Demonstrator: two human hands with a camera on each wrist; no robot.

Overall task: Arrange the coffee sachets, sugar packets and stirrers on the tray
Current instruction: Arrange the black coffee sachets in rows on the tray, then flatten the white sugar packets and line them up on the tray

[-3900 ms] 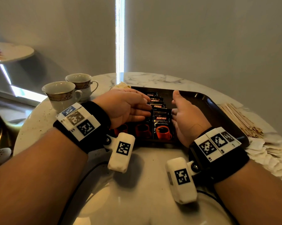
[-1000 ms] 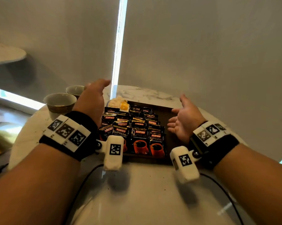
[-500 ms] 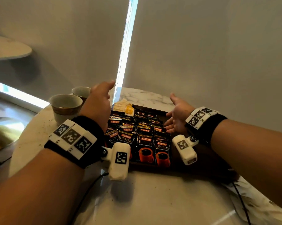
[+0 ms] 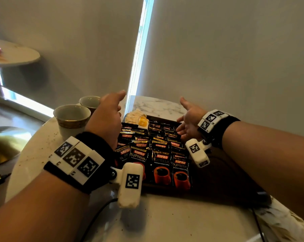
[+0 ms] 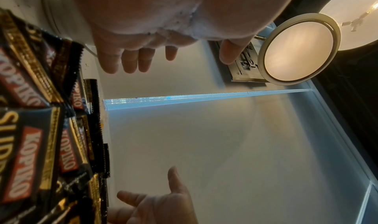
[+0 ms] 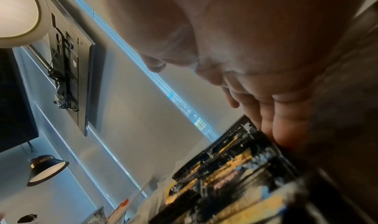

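Observation:
A dark tray (image 4: 221, 173) lies on the marble table, its left half filled with overlapping rows of black Kopiko coffee sachets (image 4: 158, 154). Pale and yellow sugar packets (image 4: 137, 117) sit at its far left corner. My left hand (image 4: 116, 105) hovers open above the left edge of the sachets, holding nothing. My right hand (image 4: 184, 116) is open on the right side of the rows, palm facing left, its lower fingers close to the far sachets. The left wrist view shows spread fingers (image 5: 131, 62) beside the sachets (image 5: 30, 130). No stirrers are in view.
Two gold-banded cups (image 4: 71, 119) stand on the table just left of my left hand. Loose pale packets (image 4: 284, 226) lie at the table's right front edge. Cables run across the near tabletop (image 4: 165, 220). A second small table (image 4: 13, 55) stands far left.
Both hands have lifted off the sachet rows and spread apart to either side. Over the last second the right hand has drifted slightly farther back; the left has hardly moved.

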